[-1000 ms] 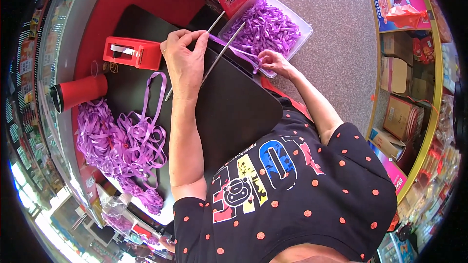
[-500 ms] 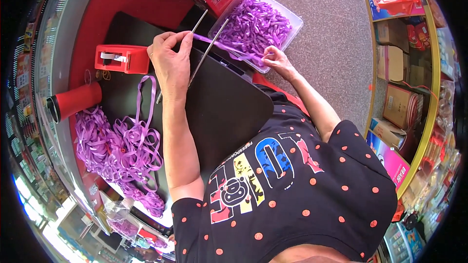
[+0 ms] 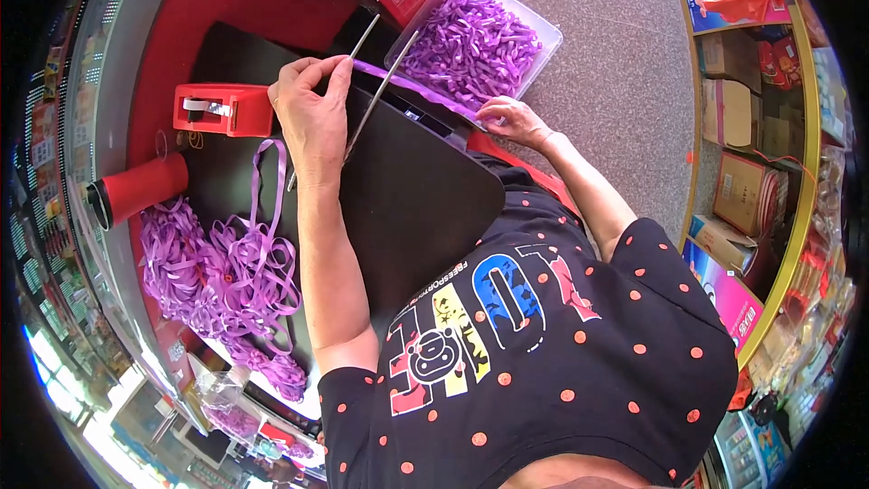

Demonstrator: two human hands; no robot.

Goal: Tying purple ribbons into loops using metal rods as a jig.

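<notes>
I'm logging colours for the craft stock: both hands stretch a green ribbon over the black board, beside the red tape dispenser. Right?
Not quite. The head view shows the ribbon is purple, not green. The left hand and right hand do stretch it over the black board, beside the red tape dispenser.

Head camera looks steeply down (fisheye) over worktable (image 3: 425, 208).

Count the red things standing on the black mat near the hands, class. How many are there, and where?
2. The red tape dispenser sits at the mat's far left edge, just left of the left hand; the red cup lies on its side nearer, beside the purple ribbon pile.
</notes>
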